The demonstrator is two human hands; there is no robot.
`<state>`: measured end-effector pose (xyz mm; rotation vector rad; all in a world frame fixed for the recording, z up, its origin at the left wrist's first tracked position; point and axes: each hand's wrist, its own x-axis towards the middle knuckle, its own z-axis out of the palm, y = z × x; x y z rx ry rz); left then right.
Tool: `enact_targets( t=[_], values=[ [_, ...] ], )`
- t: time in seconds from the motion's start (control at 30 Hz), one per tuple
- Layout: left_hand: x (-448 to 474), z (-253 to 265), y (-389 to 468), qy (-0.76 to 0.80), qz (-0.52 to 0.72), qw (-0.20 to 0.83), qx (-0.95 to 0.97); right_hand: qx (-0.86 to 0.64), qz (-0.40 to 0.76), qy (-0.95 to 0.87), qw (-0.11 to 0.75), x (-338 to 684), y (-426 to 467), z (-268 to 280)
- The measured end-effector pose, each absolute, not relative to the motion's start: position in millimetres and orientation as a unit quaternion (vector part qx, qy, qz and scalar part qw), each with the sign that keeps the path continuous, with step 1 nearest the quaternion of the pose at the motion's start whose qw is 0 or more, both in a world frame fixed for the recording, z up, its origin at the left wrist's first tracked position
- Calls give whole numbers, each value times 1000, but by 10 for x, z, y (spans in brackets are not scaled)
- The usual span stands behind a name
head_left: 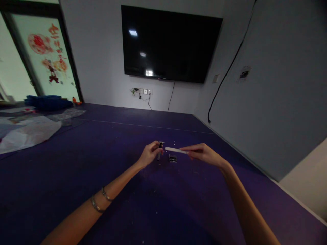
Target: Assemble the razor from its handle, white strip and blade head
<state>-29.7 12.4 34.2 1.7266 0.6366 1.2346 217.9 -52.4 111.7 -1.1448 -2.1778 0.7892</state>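
Observation:
My left hand pinches a slim dark strip-like object with a pale piece at its upper end. Its exact kind is too small to make out. In the fingers of my right hand is a flat white stick with a rounded end, held nearly level and pointing left at the strip. A small gap seems to separate the stick's tip from my left fingers. Just below the stick, a small dark block with silvery parts lies on the purple surface. Two bracelets circle my left forearm.
Tiny white bits are scattered over the surface. Far left lie white sheets, clear plastic and a dark blue bundle. A black television hangs on the wall, and a black cable dangles at right.

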Motion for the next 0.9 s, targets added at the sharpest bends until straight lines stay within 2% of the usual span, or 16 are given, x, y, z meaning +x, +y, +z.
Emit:
enact_targets(
  t=[0.13,0.33,0.57,0.7,0.9],
  values=[
    [-251,372,75,333,445,540,632,-459,285,-777,322,2154,-506,1084],
    [-209,441,-8,393,327,646,567,-445,194,-790,375,2033,-345,852],
    [-225,480,-48,400,279,664,566,-423,213,-805,358,2000,-193,614],
    [-224,472,-55,403,265,664,572,-451,188,-783,386,2026,-162,556],
    [-215,458,-60,401,263,665,573,-425,282,-779,365,2060,-146,510]
  ],
)
